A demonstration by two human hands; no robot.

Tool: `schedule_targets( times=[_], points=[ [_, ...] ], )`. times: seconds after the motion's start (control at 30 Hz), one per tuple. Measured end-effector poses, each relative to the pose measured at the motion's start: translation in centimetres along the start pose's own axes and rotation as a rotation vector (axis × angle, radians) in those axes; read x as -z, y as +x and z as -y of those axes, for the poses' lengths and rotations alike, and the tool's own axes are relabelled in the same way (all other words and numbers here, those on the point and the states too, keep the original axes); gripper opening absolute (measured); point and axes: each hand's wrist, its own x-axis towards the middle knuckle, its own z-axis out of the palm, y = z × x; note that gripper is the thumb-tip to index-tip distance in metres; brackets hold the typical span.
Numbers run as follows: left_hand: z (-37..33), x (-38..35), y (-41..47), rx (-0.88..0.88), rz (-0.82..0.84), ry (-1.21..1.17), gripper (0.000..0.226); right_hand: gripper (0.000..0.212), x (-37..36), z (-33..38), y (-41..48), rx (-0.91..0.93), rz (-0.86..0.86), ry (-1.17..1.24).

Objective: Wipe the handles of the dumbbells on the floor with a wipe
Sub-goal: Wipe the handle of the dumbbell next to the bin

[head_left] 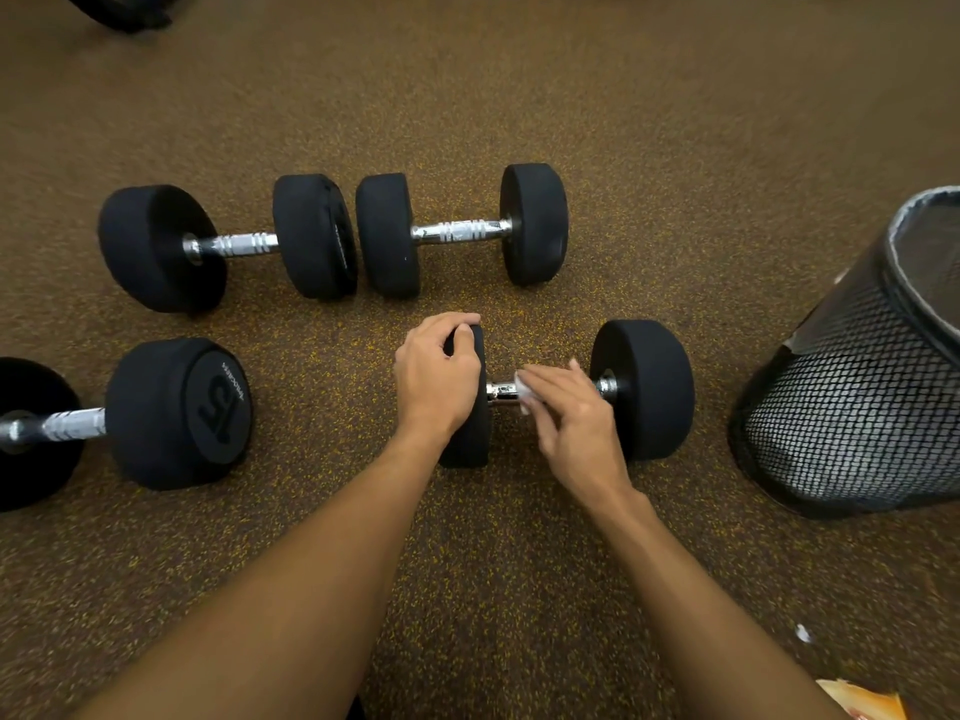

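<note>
Our left hand [439,376] curls its fingers over the near head of a black rubber-headed dumbbell [644,389] lying on the speckled brown rubber floor [519,589], and grips it. Just right of that grip, our right hand [571,413] lays fairly straight fingers across the dumbbell's chrome handle [500,391], pressing a small white wipe [523,397] against the metal. Beyond both hands, a second black dumbbell [460,231] and a third black dumbbell [228,246] lie end to end. A fourth black dumbbell [176,413] lies well left of the left hand. A black wire-mesh bin [852,397] stands right of the right hand.
</note>
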Motion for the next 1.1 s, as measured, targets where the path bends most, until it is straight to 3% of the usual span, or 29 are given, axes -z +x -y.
schedule_targets(
  times=[0.27, 0.8, 1.1],
  points=[
    [0.0, 0.0, 0.0, -0.003, 0.002, 0.005, 0.029, 0.032, -0.4, 0.3, -0.9, 0.085, -0.065, -0.010],
    [0.0, -0.1, 0.4, 0.018, 0.007, -0.007, 0.029, 0.035, -0.1, -0.6, -1.5, 0.028, -0.128, -0.011],
    [0.0, -0.1, 0.3, 0.022, 0.012, -0.002, 0.030, 0.037, -0.6, 0.0, 0.0, 0.202, 0.037, -0.077]
  ],
)
